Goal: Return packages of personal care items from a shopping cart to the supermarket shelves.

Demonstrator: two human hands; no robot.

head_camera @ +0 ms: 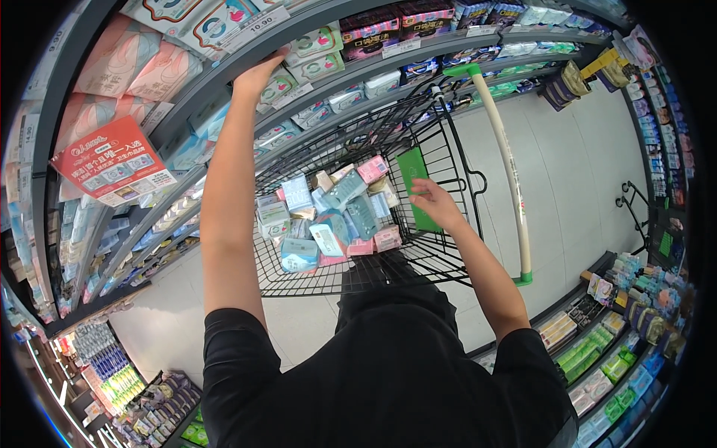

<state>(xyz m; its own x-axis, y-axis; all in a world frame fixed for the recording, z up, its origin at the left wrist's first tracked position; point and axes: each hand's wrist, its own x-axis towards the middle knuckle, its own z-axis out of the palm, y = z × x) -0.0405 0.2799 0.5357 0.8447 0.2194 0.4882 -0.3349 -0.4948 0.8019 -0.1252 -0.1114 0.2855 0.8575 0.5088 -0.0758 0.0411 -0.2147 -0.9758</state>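
My left hand [259, 75] reaches into a shelf at the upper left, beside white packs with green and orange trim [309, 49]. Its fingers are partly hidden by the shelf edge, so I cannot tell whether it grips a pack. My right hand [434, 203] hangs over the shopping cart, fingers apart and holding nothing, in front of a green panel [413, 168] on the cart. Inside the black wire cart [313, 290] lies a loose heap of soft and boxed packs in blue, teal, pink and white, among them a teal pack [364, 215] and a pink one [372, 168].
Shelves with price tags [401, 48] curve along the top and left. A red promotional card [115, 159] sticks out at the left. The cart's cream handle [504, 145] is at the right. More stocked shelves [585, 353] stand at lower right, and another cart [636, 215] at far right.
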